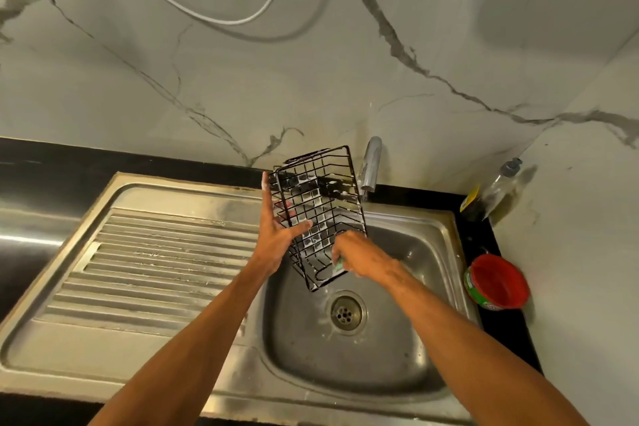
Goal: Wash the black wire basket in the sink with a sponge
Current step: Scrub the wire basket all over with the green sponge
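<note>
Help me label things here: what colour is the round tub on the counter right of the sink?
Red on top, green round its side: the round tub, seen in the head view.

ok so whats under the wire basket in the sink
Bare wet sink basin, with the drain just beyond the lower end of the black wire basket. The right hand and sponge cover part of that end.

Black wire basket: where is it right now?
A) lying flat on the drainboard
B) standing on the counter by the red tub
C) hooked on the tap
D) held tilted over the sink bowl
D: the left hand holds the black wire basket tilted over the sink bowl, while the right hand works a sponge at its lower end.
</note>
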Motion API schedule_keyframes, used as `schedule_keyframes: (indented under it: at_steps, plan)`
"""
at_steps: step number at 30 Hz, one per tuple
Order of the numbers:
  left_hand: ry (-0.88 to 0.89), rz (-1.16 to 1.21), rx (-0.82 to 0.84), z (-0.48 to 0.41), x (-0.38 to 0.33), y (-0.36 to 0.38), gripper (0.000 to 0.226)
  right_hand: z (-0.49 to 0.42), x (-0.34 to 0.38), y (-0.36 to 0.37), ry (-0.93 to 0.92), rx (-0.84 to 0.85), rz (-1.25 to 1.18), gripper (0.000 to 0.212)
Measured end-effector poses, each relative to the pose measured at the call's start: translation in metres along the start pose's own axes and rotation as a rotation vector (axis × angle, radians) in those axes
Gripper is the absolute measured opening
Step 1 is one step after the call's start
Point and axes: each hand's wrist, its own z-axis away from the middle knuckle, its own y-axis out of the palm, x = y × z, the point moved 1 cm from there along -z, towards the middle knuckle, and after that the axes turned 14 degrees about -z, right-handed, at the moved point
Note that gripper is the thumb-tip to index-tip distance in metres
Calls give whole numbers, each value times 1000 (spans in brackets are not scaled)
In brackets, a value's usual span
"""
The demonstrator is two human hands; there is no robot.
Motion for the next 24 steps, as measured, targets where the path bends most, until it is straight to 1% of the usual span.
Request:
schedule_keyframes:
  at_steps: [1,2,3,4,5,6,7,8,9,10,11,12,13,14,15,16,18,19,20,21,23,24]
  plan:
    - [-16,-13,-17,-1,4,-2,131,2,-1,0,-7,3,-75,15]
    - [-36,-24,-32,1,6,-3,131,6,-4,0,-7,-41,-192,13]
    - [-55,-26,-56,3,10,-6,132,12,-5,-1,-2,-146,-309,10]
    - [-74,-28,-85,6,13,-7,131,16,-11,1,13,-294,-437,8]
    - [-95,-10,-113,9,17,-6,131,23,-14,6,56,-464,-558,11]
    - [-125,28,-130,12,19,-5,130,29,-18,13,121,-631,-694,18]
    - [-162,70,-153,14,22,-2,129,33,-21,23,231,-749,-825,22]
    - [-208,98,-179,16,26,1,130,34,-22,32,347,-817,-980,21]
    - [-258,123,-199,16,30,4,132,33,-23,43,466,-811,-1164,18]
    - [-319,146,-204,16,35,8,135,30,-24,53,543,-761,-1348,14]
    - [-376,173,-192,18,37,12,138,27,-23,59,593,-714,-1502,9]
    - [-421,219,-171,20,37,17,141,24,-23,63,626,-692,-1604,10]
    - [-449,276,-154,24,35,21,143,22,-21,63,654,-672,-1625,21]
    - [-468,329,-144,28,31,26,142,19,-22,63,674,-656,-1590,33]
    - [-492,369,-146,31,29,30,139,19,-19,59,682,-655,-1526,38]
    - [-508,394,-145,35,26,34,138,19,-18,55,670,-663,-1450,34]
    - [-553,445,-103,40,33,36,147,21,-26,51,624,-686,-1379,24]
    - [-586,474,-62,42,36,34,151,23,-32,48,606,-706,-1368,25]
    - [-609,496,-14,45,38,31,147,26,-40,46,580,-731,-1362,28]
    - [-598,515,35,50,38,26,130,30,-46,43,559,-757,-1370,33]
    - [-588,483,90,58,40,13,83,34,-56,36,502,-788,-1400,43]
    - [-591,467,114,60,43,8,68,36,-59,32,457,-791,-1417,46]
